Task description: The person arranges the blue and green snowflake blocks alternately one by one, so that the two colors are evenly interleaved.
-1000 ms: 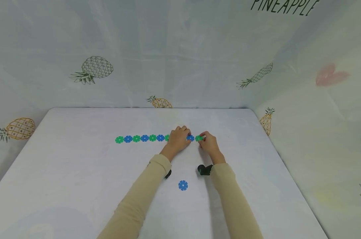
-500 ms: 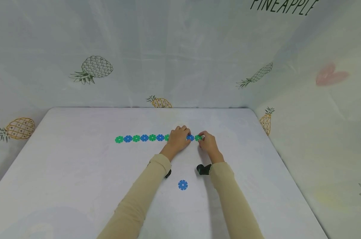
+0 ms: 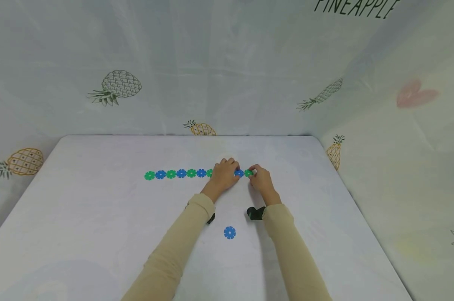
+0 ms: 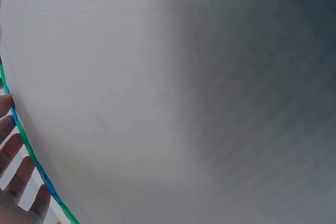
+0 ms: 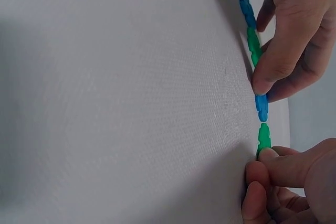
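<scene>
A row of green and blue interlocking plastic discs (image 3: 181, 173) runs across the white table. My left hand (image 3: 224, 174) lies over its right part and hides some discs. Its thumb and fingers pinch the blue end disc (image 5: 261, 107). My right hand (image 3: 262, 183) pinches a green disc (image 5: 264, 136) between thumb and fingers, edge to edge with that blue one. In the right wrist view a thin gap shows between the two. Fingers of the left hand (image 4: 21, 182) lie along the row in the left wrist view.
A loose blue disc (image 3: 229, 233) lies on the table (image 3: 99, 234) between the forearms. Black wrist devices (image 3: 255, 213) show near the sleeve cuffs. A pineapple-printed cloth (image 3: 242, 83) hangs behind the table.
My right hand has shifted slightly left with the green disc, bringing it closer to the blue end disc. The left hand has hardly moved.
</scene>
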Demonstrator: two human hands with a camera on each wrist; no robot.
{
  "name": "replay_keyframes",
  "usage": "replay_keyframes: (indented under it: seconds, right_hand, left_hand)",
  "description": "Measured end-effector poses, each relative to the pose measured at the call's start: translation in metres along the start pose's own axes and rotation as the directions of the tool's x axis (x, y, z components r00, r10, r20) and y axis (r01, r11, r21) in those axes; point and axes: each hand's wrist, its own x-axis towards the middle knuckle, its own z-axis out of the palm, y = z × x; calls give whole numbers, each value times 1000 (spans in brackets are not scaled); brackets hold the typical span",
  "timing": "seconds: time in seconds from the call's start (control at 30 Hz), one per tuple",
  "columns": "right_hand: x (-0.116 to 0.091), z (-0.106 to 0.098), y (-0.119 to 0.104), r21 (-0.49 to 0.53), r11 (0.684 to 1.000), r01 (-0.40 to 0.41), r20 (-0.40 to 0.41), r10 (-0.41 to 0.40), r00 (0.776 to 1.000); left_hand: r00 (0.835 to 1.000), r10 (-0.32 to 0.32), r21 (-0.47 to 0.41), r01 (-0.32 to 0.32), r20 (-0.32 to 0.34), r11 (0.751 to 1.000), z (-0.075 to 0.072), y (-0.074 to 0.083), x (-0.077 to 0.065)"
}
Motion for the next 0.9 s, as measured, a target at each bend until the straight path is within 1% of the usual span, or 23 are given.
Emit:
replay_keyframes:
  seconds: [0.17,0.63,0.77,0.9]
  right_hand:
    - [0,-1,0,1,1000,0,8,0,1000]
    - [1,0,0,-16,1000,-9,14,9,1000]
    - [0,-1,1,15,1000,3,7,-3,1000]
    - [-4,-2,4,56,998,36,-2,-36,999]
  left_hand:
    - [1000,-4,6,4,13,1000,1,-1,1]
    - [1000,-7,-5,7,12,1000,-1,-1,1]
    - [1000,1,-6,-1,11,1000,-1,-2,1]
    - [1000,12,-5,-12,11,1000,0,-2,1]
